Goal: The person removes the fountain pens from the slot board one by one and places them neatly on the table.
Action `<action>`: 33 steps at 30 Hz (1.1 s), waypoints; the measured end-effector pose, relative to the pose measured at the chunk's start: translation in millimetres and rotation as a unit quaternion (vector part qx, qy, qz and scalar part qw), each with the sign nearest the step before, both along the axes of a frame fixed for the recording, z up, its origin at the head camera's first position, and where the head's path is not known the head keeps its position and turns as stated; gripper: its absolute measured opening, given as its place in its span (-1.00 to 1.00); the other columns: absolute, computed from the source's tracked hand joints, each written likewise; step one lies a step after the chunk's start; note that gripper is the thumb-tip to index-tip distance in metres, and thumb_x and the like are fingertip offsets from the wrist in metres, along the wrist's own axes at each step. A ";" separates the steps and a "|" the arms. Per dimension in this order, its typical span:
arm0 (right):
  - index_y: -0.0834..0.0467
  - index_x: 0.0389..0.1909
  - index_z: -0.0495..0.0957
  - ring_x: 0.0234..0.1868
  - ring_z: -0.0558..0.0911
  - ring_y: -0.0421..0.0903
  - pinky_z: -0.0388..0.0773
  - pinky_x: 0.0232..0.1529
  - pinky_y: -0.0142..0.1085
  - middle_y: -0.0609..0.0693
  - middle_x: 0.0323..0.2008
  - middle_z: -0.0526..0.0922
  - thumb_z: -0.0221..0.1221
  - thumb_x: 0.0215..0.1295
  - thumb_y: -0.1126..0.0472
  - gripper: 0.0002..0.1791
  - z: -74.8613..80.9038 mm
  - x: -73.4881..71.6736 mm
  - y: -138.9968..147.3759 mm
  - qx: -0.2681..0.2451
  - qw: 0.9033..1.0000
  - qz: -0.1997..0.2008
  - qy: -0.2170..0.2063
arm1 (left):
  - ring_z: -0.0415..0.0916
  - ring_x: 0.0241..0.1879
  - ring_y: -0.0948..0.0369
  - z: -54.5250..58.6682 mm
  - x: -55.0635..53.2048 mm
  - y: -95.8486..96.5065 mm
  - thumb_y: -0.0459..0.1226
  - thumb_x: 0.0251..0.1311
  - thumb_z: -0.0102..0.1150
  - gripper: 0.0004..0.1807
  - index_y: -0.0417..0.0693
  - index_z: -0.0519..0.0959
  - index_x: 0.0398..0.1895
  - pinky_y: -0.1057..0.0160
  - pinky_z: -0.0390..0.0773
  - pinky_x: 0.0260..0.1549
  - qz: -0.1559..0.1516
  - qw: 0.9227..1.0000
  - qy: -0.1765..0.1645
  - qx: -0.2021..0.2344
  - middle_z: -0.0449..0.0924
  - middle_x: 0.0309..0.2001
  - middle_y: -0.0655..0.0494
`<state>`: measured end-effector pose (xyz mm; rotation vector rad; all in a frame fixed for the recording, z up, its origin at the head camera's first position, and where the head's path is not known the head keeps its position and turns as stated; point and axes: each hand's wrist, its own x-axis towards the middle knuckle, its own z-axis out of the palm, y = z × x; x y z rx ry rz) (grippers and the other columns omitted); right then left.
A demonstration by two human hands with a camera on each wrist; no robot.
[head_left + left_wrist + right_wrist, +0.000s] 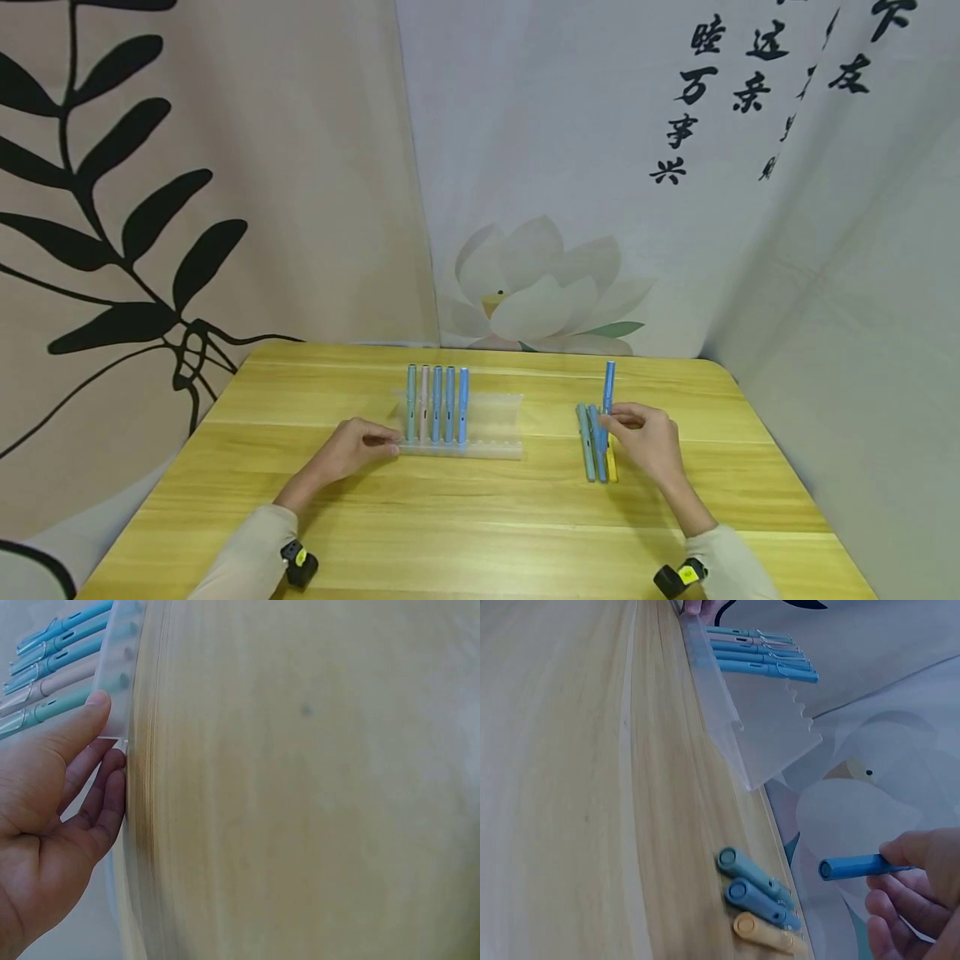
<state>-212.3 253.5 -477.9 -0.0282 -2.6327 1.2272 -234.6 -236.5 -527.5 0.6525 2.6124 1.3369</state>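
Note:
A clear plastic pen rack [497, 421] stands on the table with several pens upright in its left part: a green pen [411, 404], a pink pen [424, 404] and three blue ones. My left hand [358, 448] pinches the rack's front left corner, with the thumb on its front lip in the left wrist view. Between the thumb and fingers of my right hand [648, 437] is a blue pen [851, 867], raised off the table. Below it lie a green pen [750, 870], a second blue pen [757, 901] and a yellow pen [765, 932], side by side.
The wooden table [480, 533] ends at a printed cloth backdrop [315, 208] at the back. Another cloth wall [847, 350] borders the right side. The rack's right-hand slots show bare notches in the right wrist view.

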 end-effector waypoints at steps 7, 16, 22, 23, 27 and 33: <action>0.21 -0.04 0.75 -0.17 0.77 0.02 0.66 -0.23 -0.28 0.09 -0.20 0.80 0.37 0.34 0.04 -0.66 -3.3 3.3 13.9 0.013 1.000 -0.011 -0.018 | 0.70 -0.08 0.14 1.1 0.6 0.7 -0.19 0.35 0.32 -0.67 -0.18 0.72 0.08 0.31 0.66 -0.12 0.001 1.000 -0.001 -0.002 0.75 0.01 -0.04; 0.25 -0.09 0.76 -0.21 0.75 0.00 0.64 -0.25 -0.24 0.11 -0.24 0.80 0.39 0.31 0.07 -0.67 -17.3 4.2 28.1 0.021 0.998 -0.033 -0.039 | 0.70 -0.04 0.09 0.5 0.1 -0.2 -0.16 0.35 0.32 -0.65 -0.17 0.72 0.08 0.27 0.67 -0.09 0.002 1.000 0.004 -0.006 0.75 0.01 -0.04; 0.26 -0.12 0.77 -0.24 0.72 -0.03 0.58 -0.28 -0.28 0.10 -0.27 0.79 0.40 0.30 0.07 -0.67 -26.8 3.1 35.5 0.029 0.997 -0.043 -0.062 | 0.70 -0.05 0.11 0.8 0.8 0.0 -0.17 0.36 0.31 -0.65 -0.19 0.71 0.09 0.29 0.66 -0.10 -0.002 1.000 0.003 -0.003 0.75 0.01 -0.04; 0.26 -0.12 0.77 -0.24 0.72 -0.02 0.59 -0.28 -0.26 0.10 -0.27 0.79 0.40 0.29 0.07 -0.68 -28.4 2.8 36.7 0.032 0.996 -0.043 -0.065 | 0.70 -0.06 0.12 0.8 0.9 0.1 -0.18 0.36 0.31 -0.65 -0.19 0.71 0.09 0.30 0.66 -0.11 -0.002 1.000 0.003 -0.003 0.75 0.01 -0.04; 0.27 -0.15 0.77 -0.21 0.75 0.07 0.64 -0.23 -0.15 0.14 -0.27 0.80 0.41 0.28 0.08 -0.68 -32.3 2.4 39.6 0.045 0.996 -0.037 -0.074 | 0.70 -0.07 0.13 0.9 0.9 0.4 -0.19 0.36 0.31 -0.65 -0.21 0.71 0.09 0.31 0.65 -0.12 -0.005 1.000 0.002 0.001 0.75 0.01 -0.05; 0.26 -0.20 0.79 -0.18 0.74 0.11 0.62 -0.21 -0.08 0.15 -0.27 0.80 0.42 0.26 0.05 -0.68 -33.5 2.9 39.7 0.063 0.993 -0.036 -0.094 | 0.70 -0.08 0.17 0.5 0.2 -0.3 -0.18 0.36 0.31 -0.64 -0.21 0.70 0.10 0.33 0.65 -0.13 -0.009 1.000 -0.001 0.009 0.75 0.02 -0.04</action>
